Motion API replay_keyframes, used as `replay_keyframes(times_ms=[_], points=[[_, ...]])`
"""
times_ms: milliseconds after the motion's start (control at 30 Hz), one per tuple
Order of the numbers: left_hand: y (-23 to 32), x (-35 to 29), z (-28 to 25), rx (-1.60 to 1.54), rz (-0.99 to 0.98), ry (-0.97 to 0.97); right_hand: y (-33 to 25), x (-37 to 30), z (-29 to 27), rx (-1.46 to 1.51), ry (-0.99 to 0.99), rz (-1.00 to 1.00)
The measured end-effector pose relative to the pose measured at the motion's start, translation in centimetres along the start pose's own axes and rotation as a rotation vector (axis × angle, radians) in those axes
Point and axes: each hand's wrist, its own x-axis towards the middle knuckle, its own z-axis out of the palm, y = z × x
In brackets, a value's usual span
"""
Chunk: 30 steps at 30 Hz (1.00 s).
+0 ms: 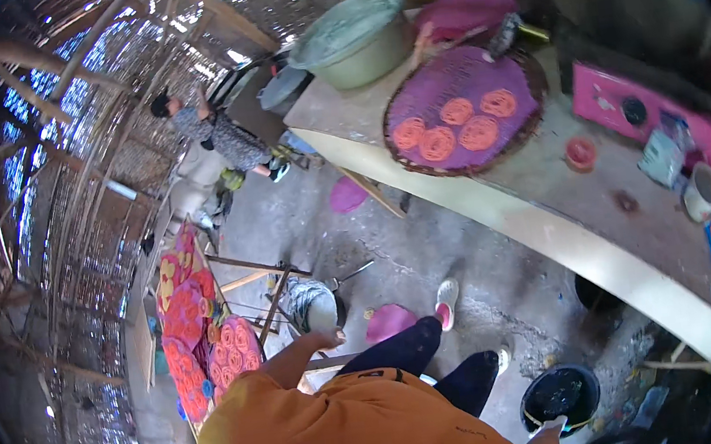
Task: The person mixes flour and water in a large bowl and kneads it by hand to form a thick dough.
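My left hand (330, 339) hangs low beside a bucket of whitish batter-like liquid (322, 310). Its fingers are small and foreshortened, so their pose is unclear. At the lower edge my right hand (542, 441) is closed on a pale, flat, limp piece (555, 424), whose kind I cannot make out. Just beyond it stands a black bucket (561, 393) with dark water and a handle. On the counter to the right, a round purple mat (471, 77) on a woven tray bears several orange coiled rounds (437, 143).
A long counter (547, 209) curves along the right, with a pale green basin (353, 42), a pink stove (613, 100), a mug (702, 191) and packets. Pink trays of coiled rounds (234, 350) lean on a wooden rack at left. Pink discs (390, 321) lie on the floor. Another person (227, 136) stands far left.
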Motion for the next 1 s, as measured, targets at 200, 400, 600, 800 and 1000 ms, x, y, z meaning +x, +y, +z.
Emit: replay_keyframes(times_ms=[200,400,600,800,1000], points=[[0.0,0.6,3.6,-0.227,0.026,0.07,-4.3,2.1,-11.4,0.69,-0.07,0.425],[2.7,3.4,7.9,-0.168,0.082,0.052,-10.5,7.8,-26.2,0.62,-0.011,0.252],[6.5,5.7,10.3,-0.455,0.124,0.661,-19.3,13.9,-37.2,0.485,-0.044,-0.056],[14.0,-0.4,22.5,-1.104,-0.482,0.762,-28.0,16.1,-41.3,0.278,-0.147,-0.308],[32.5,-17.0,39.0,-1.455,-1.252,0.138,-33.1,15.8,-41.5,0.068,-0.221,-0.425]])
